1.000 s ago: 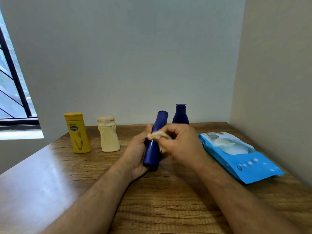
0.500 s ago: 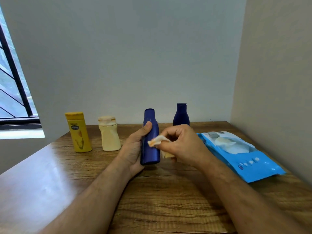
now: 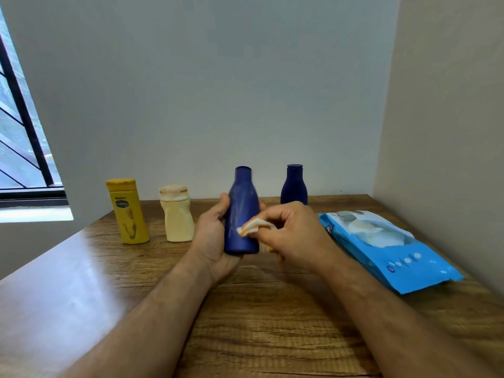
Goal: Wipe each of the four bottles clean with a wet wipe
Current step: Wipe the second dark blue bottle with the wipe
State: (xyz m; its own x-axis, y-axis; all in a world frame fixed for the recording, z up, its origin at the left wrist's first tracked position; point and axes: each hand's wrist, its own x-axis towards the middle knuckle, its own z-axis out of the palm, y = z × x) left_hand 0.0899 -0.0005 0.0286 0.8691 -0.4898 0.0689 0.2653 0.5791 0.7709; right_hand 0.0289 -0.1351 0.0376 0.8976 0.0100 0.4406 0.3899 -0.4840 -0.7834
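Note:
My left hand (image 3: pixel 215 236) grips a dark blue bottle (image 3: pixel 242 205) upright, just above the wooden table (image 3: pixel 245 323). My right hand (image 3: pixel 294 236) pinches a folded, soiled wet wipe (image 3: pixel 252 226) against the bottle's front side. A second dark blue bottle (image 3: pixel 294 185) stands behind my right hand near the wall. A yellow bottle (image 3: pixel 127 211) and a cream bottle (image 3: pixel 176 214) stand side by side to the left.
A blue pack of wet wipes (image 3: pixel 387 249) lies flat on the table at the right, close to the side wall. A window (image 3: pixel 19 148) is at the far left. The back wall runs just behind the bottles.
The blue bottle went from tilted to upright in my left hand. My right hand shifted the wipe from the bottle's upper side down onto its front.

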